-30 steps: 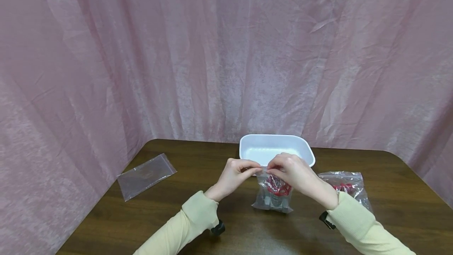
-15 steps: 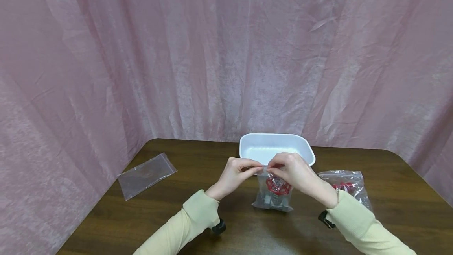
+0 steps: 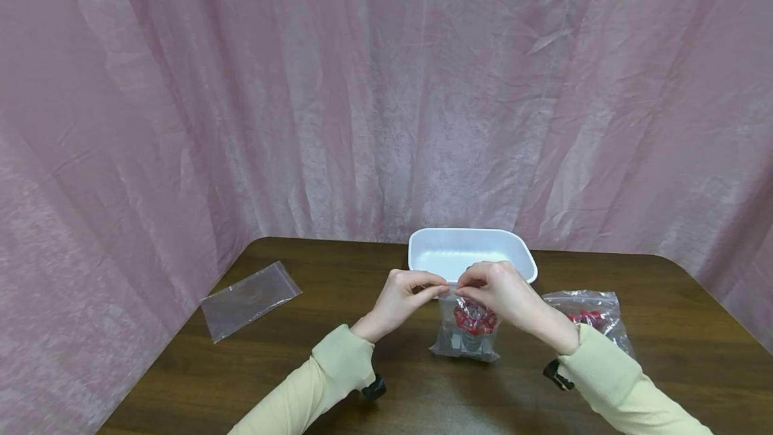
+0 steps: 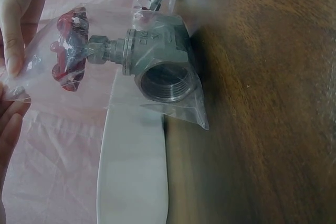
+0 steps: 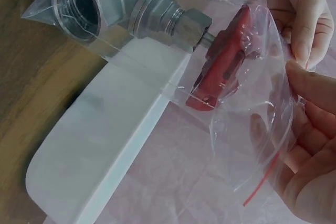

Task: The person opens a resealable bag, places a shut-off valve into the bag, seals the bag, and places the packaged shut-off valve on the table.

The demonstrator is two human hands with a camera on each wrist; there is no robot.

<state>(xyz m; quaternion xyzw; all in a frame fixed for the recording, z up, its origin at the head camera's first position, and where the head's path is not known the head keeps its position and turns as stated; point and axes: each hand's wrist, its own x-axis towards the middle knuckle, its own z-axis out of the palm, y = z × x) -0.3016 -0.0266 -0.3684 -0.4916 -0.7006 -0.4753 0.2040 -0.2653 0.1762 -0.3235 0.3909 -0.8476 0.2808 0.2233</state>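
A metal gate valve (image 4: 160, 45) with a red handwheel (image 5: 223, 64) stands upright inside a clear zip bag (image 3: 443, 343) on the table. My left hand (image 3: 396, 302) pinches the bag's top edge between thumb and fingers. Close beside it, my right hand (image 3: 504, 293) pinches the same edge, the two sets of fingertips almost meeting. The film hangs from the fingers over the handwheel, and a short red line (image 5: 262, 179) shows along the bag's mouth in the right wrist view. The valve's threaded port (image 4: 167, 82) shows through the plastic.
Behind the hands stands a white plastic tray (image 3: 423, 257). To the right, partly behind the right forearm, lies another zip bag (image 3: 606, 311) with a red-handled metal part. A flat clear zip bag (image 3: 247, 301) lies at the left on the wooden table (image 3: 290, 361); a pink curtain (image 3: 386, 99) hangs behind.
Both hands stay in nearly the same place, still pinching the bag's top. The film over the red handwheel has shifted, and the wheel shows more plainly than a second ago.
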